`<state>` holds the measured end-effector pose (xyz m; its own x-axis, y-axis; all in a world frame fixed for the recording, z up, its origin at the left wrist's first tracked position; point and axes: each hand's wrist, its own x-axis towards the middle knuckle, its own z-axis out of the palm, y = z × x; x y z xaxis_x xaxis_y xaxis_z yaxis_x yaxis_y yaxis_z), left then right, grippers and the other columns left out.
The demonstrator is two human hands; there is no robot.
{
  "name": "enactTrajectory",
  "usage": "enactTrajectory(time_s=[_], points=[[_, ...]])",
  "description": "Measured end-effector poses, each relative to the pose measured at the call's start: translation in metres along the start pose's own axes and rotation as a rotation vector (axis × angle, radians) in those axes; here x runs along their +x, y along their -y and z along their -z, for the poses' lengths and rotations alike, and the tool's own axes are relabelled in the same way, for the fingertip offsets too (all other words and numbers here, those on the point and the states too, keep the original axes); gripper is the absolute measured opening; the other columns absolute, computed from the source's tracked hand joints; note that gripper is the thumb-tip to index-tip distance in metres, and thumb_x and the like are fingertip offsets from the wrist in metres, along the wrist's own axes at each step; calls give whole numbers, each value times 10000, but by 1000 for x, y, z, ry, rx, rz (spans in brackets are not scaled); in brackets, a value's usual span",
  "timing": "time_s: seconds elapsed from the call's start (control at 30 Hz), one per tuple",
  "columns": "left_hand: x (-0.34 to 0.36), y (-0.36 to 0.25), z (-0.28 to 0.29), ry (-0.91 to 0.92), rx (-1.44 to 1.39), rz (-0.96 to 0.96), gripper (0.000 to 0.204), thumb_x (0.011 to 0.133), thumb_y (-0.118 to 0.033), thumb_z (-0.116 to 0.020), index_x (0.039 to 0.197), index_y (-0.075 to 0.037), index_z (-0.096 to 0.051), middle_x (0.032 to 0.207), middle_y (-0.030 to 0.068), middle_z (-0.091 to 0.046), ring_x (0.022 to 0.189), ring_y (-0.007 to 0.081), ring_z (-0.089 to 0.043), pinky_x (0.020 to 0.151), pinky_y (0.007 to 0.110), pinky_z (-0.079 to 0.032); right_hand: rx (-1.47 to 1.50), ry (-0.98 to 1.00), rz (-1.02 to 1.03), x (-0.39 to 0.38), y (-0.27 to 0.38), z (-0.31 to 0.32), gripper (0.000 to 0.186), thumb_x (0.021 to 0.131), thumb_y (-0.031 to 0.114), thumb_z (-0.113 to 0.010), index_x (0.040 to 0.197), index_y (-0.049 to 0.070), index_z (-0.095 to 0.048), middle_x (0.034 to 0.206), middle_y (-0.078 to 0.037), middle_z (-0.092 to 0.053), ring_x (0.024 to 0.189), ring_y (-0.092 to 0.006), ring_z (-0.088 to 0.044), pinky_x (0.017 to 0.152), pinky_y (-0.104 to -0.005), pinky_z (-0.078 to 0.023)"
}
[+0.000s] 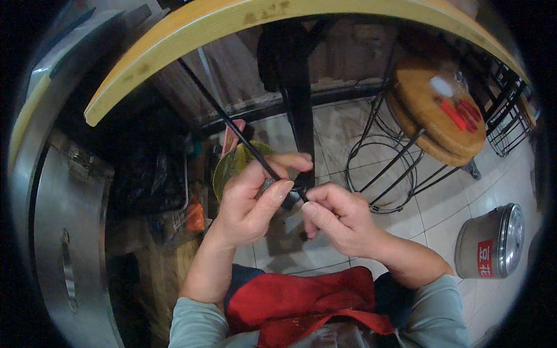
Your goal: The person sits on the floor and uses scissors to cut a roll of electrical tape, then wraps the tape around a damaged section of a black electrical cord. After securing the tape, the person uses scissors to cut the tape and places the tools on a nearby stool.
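Observation:
A thin, straight black rod or cord [214,104] slants down from beneath the table edge to my two hands; I cannot tell which it is. My left hand [246,200] is closed around its lower part, with thumb and forefinger pinching it and the other fingers partly stretched. Just to the right, my right hand [342,220] grips a short black end piece between thumb and fingertips. A dark joint shows in the small gap between the hands, partly hidden by the fingers. Both hands are above my lap, where a red apron [301,296] lies.
A curved wooden tabletop [174,43] arches over the far side. Stacked round stools [418,110] at right carry red-handled tools [458,116] and a clear plastic bag. A lidded metal canister [493,240] stands on the tiles. At left are a steel cabinet [69,232] and a yellow-green basket [223,174].

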<state>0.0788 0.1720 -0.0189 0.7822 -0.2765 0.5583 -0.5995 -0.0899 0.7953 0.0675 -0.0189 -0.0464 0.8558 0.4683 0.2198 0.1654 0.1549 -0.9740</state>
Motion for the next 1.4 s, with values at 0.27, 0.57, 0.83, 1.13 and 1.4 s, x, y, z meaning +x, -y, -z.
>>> enactTrajectory(time_s=[0.27,0.57,0.83,1.13,1.4], points=[[-9,-1,3,44,30,205,126,951,-103,-547,993,16,-554,895,62,-621,821,115,-589,735,251,-471,-551,56,437,17,14,29,87,841,79,-664,881,20,-613,676,-124,-602,568,-275,-615,515,-349,-481],[-12,-8,0,-3,-164,394,172,938,-170,-619,1000,-10,-620,819,-4,-610,723,54,-543,646,209,-448,-784,41,682,22,15,37,138,778,72,-714,873,22,-626,683,-114,-602,596,-294,-617,534,-387,-493],[-16,-11,-6,-75,-76,459,156,926,-155,-630,973,-7,-623,794,-14,-599,698,43,-528,629,202,-446,-789,-114,776,4,9,22,290,718,208,-788,871,26,-622,740,-121,-606,613,-293,-588,529,-354,-467],[-18,-2,3,12,27,284,135,917,-139,-628,938,-6,-619,789,4,-591,704,55,-528,642,209,-453,116,-192,-218,-19,40,7,216,850,231,-716,844,30,-636,677,-49,-605,503,-134,-530,434,-275,-393],[-13,-15,-3,-38,-28,308,162,907,-151,-643,918,10,-643,778,24,-636,658,71,-543,589,233,-444,577,-231,-428,48,44,22,506,934,487,-557,867,-13,-598,669,-87,-590,474,-179,-548,433,-285,-440]])
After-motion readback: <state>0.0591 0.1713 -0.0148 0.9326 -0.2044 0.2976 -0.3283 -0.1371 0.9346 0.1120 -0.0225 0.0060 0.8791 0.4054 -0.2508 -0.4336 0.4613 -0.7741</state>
